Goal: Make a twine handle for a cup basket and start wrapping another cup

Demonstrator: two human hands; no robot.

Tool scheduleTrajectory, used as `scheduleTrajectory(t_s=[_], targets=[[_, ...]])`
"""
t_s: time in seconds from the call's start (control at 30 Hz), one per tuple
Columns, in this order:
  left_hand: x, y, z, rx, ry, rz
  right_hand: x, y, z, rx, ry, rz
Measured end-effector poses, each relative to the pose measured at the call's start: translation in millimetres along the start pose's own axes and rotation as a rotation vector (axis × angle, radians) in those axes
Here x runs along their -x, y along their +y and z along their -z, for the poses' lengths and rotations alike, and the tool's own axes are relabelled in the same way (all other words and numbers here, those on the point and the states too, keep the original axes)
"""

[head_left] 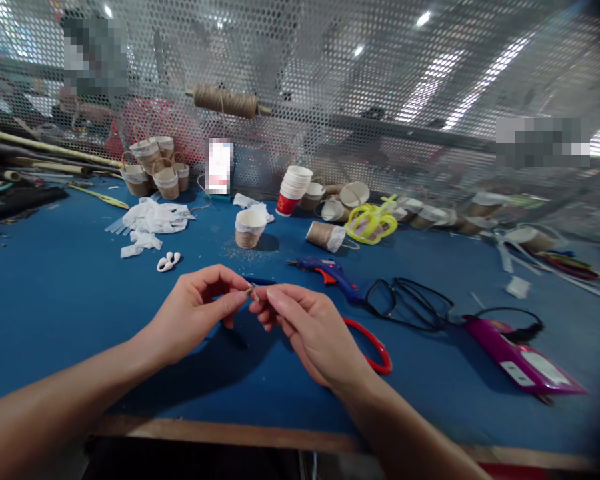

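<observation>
My left hand [207, 303] and my right hand [305, 323] meet above the blue table, both closed in a pinch. Between their fingertips is a small brownish piece [253, 292], too small to name. Just behind the fingers lies a thin dark blue object [259, 281], partly hidden. Past my right wrist shows a red curved loop [380, 353], partly covered by that hand. Beyond the hands stands a small cup [250, 233] with a brown wrap and a white lace rim. A blue glue gun [330, 272] with an orange trigger lies to its right.
White lace [155, 217] and white clips [169, 261] lie left. Small handled baskets [166, 181], stacked paper cups [294, 190] and a yellow crown-shaped piece [370, 223] stand farther back. A black cable [410, 303] and a purple power strip [523, 357] lie right. Twine [225, 101] hangs on the mesh.
</observation>
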State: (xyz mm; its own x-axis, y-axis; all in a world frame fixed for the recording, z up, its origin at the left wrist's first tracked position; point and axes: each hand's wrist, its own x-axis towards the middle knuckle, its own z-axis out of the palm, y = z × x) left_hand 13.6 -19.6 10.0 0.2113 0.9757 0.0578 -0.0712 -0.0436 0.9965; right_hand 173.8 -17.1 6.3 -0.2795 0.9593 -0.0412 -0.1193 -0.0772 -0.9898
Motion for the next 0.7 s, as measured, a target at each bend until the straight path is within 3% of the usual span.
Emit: scheduleTrajectory(t_s=[0.4, 0.7], targets=[[1.1, -3.8, 0.9, -0.181, 0.002, -0.096, 0.2, 3.0, 2.3, 0.202, -0.002, 0.127], [0.2, -5.4, 1.8, -0.190, -0.006, -0.094, 0.9, -5.0, -0.4, 0.341, -0.006, 0.172]])
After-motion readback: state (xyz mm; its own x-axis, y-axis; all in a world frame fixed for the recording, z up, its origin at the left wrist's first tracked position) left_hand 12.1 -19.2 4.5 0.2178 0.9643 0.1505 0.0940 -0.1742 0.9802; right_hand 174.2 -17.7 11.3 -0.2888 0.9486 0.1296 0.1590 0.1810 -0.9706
